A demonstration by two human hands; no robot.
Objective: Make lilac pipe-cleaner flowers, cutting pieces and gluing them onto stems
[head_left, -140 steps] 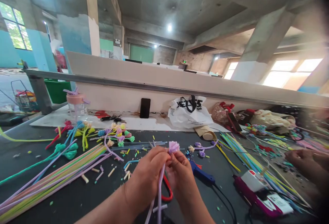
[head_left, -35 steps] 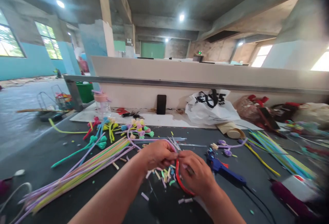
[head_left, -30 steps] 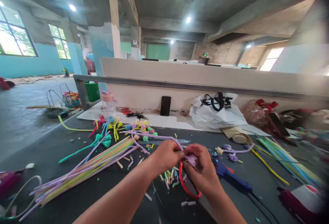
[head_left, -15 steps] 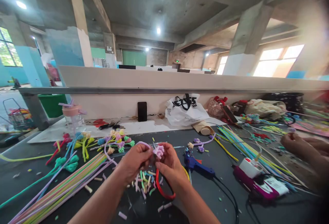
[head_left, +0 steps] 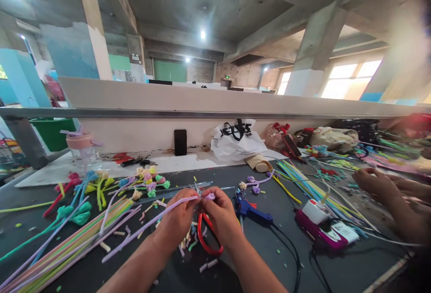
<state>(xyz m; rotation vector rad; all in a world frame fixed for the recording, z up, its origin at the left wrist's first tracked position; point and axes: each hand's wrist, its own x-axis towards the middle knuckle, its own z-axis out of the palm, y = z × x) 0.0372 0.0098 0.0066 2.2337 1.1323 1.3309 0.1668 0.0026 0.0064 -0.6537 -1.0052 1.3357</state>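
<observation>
My left hand and my right hand meet over the dark table. Both pinch a long lilac pipe cleaner. Its stem runs down to the left from my left fingers, and its curled end sits between my right fingertips. Red-handled scissors hang from my right hand, the loop below my palm and the blades poking up above my fingers. Short cut bits of pipe cleaner lie under my hands.
A bundle of coloured pipe cleaners lies at left, finished curled flowers behind it. A blue glue gun and a purple one lie at right. Another person's hands work at far right. A white bag and phone stand by the wall.
The lilac stem, curled up near my hands half a second ago, is now stretched out straight to the lower left. The view has shifted slightly right.
</observation>
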